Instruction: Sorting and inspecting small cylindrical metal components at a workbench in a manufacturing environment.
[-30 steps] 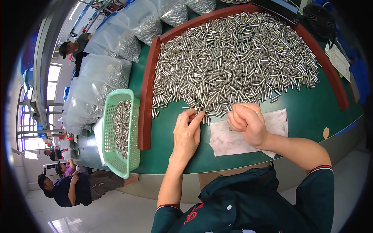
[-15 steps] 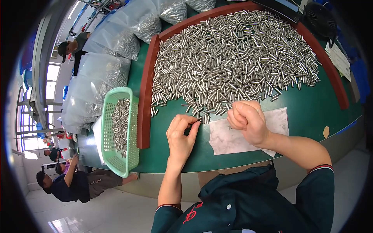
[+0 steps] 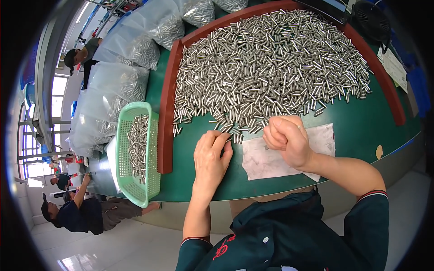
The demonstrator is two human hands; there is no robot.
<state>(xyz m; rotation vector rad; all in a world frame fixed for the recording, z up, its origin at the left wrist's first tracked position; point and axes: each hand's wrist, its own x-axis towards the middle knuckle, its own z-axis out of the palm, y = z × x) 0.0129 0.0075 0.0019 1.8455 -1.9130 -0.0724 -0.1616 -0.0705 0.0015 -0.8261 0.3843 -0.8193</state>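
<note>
Head view: small metal cylinders (image 3: 271, 67) are heaped on the green table (image 3: 357, 131). 1 is pinched by the left hand (image 3: 211, 156); the right hand (image 3: 285, 137) is fisted above a white cloth (image 3: 271, 160).

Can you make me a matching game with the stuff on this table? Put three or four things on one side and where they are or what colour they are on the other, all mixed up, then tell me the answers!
Things:
1. Green plastic basket
2. White cloth
3. Left hand
4. Clear plastic bags

Places or states:
A. Lying flat under the closed right hand
B. Fingertips at the near edge of the big pile of metal pins
C. Left of the red-brown rim, partly filled with pins
D. Stacked at the far left of the green table, full of pins

Pairs: 1-C, 2-A, 3-B, 4-D
</note>
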